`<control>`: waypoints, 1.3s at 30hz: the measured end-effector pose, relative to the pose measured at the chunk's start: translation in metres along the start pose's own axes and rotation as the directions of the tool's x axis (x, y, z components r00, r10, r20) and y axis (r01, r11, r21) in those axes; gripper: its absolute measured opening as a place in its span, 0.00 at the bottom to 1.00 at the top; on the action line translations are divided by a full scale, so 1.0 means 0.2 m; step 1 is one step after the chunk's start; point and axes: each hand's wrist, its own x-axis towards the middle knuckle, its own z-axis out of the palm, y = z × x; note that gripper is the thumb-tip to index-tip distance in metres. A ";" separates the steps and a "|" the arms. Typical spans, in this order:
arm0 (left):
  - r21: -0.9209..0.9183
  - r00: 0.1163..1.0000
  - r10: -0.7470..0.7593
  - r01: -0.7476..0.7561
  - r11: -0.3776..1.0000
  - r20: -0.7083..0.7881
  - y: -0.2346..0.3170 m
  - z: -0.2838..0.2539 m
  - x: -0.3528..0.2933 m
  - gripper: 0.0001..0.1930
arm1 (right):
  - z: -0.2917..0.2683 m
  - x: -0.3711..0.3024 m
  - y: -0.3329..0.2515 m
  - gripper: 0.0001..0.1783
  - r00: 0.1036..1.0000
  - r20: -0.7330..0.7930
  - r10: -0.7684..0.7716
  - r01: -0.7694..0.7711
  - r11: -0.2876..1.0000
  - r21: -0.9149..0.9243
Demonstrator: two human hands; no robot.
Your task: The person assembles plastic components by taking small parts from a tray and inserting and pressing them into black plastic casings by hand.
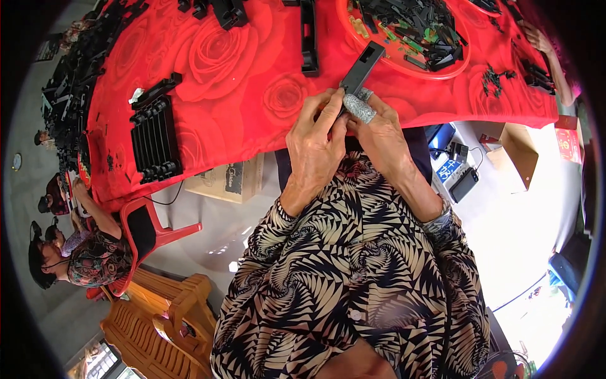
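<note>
Both of my hands are raised in front of my chest at the table's near edge, closed round one long black plastic part (362,68). It points up and to the right, with a slot near its far end. My left hand (317,140) pinches the near end between thumb and fingers. From the other side my right hand (384,131) grips the same end; silvery tape wraps its thumb and a finger. My fingers hide the near end of the part. Just beyond its tip stands an orange-red basin (466,63) of small black, green and yellow plastic pieces (424,38).
A red rose-patterned cloth (240,95) covers the table. Black parts lie in a row (156,140) at left, and another long one (308,38) ahead. Large black heaps line the far left. Co-workers sit left and right. Below are a cardboard box (235,180) and a red chair (161,230).
</note>
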 end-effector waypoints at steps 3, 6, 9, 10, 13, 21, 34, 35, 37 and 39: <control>-0.007 0.999 -0.034 0.034 0.999 0.017 0.00 0.00 0.01 0.21 | 0.00 0.01 0.00 0.15 0.999 -0.016 0.034 -0.034 0.999 -0.035; -0.009 0.999 -0.033 0.034 0.999 0.038 0.01 0.00 0.05 0.20 | -0.02 0.02 0.02 0.15 0.998 -0.046 0.030 -0.030 1.000 0.005; -0.030 0.995 -0.063 0.066 0.997 0.080 0.01 -0.01 0.07 0.19 | -0.03 0.03 0.04 0.14 0.999 -0.037 0.006 -0.007 1.000 -0.007; -0.051 0.989 -0.098 0.104 0.993 0.110 0.01 -0.01 0.07 0.18 | -0.01 0.02 0.03 0.14 0.998 -0.055 0.008 -0.007 1.000 0.022; -0.070 0.995 -0.079 0.083 0.994 0.059 0.01 -0.01 0.05 0.18 | -0.02 0.03 0.03 0.14 1.000 -0.024 -0.009 0.010 0.998 0.056; -0.413 0.956 -0.283 0.290 0.863 0.079 -0.06 -0.04 0.02 0.17 | -0.06 0.02 0.01 0.18 0.960 0.245 -0.137 0.229 0.889 -0.398; -0.851 0.799 -0.391 0.521 0.069 0.458 -0.13 -0.15 0.05 0.16 | -0.01 0.04 -0.03 0.16 0.998 0.043 -0.054 0.054 0.999 0.003; -0.851 0.797 -0.396 0.521 0.070 0.456 -0.13 -0.15 0.04 0.16 | 0.00 0.04 -0.05 0.16 0.996 0.030 -0.086 0.087 0.994 -0.065; -0.836 0.763 -0.380 0.547 -0.051 0.523 -0.13 -0.15 0.02 0.15 | -0.02 0.04 -0.06 0.16 0.990 0.036 -0.139 0.142 0.980 -0.137; -0.834 0.745 -0.412 0.547 -0.075 0.525 -0.11 -0.14 0.01 0.15 | 0.00 0.03 -0.07 0.14 0.990 0.011 -0.138 0.138 0.970 -0.200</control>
